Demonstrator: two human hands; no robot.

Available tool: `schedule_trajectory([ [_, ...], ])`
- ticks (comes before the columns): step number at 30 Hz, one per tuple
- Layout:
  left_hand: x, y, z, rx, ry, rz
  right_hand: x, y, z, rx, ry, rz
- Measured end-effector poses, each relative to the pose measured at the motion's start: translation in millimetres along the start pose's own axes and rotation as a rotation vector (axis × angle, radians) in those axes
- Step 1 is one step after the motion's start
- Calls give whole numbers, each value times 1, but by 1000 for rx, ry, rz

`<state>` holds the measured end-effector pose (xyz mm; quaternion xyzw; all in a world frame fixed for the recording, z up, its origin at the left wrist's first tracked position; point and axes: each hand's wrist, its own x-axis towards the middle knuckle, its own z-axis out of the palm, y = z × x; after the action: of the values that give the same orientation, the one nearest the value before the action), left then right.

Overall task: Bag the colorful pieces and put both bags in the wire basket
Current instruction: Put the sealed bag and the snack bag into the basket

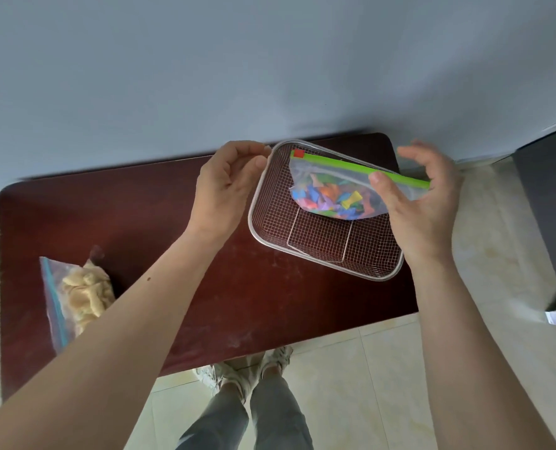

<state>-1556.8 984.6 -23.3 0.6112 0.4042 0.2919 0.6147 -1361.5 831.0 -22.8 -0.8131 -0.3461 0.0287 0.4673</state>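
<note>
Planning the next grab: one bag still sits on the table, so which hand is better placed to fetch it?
Left. The left hand is empty and on the side of the beige bag. The right hand is at the colorful bag over the basket.

Both forearms bare, no sleeves in view. Left hand (224,183) and right hand (423,203): no rings, watch or gloves. Small dark mole on left forearm. Grey-blue trousers (237,420). Pale chunky sneakers (247,368), laced.
</note>
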Motion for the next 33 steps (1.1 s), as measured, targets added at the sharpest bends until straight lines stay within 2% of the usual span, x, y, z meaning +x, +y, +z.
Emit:
schedule_trajectory([
  [5, -19, -3, -34, -19, 43, -17, -13, -39, 22, 19, -44, -111],
  [13, -64, -7, -84, 95, 170, -78, -46, -99, 85, 235, -173, -83],
  [19, -106, -14, -110, 184, 385, -159, -73, -132, 134, 280, -437, -51],
  [27, -146, -31, -134, 224, 719, -222, -102, -156, 189, 272, -905, -39],
  [33, -167, -49, -159, 270, 812, -368, -121, -169, 229, 157, -1194, -137],
])
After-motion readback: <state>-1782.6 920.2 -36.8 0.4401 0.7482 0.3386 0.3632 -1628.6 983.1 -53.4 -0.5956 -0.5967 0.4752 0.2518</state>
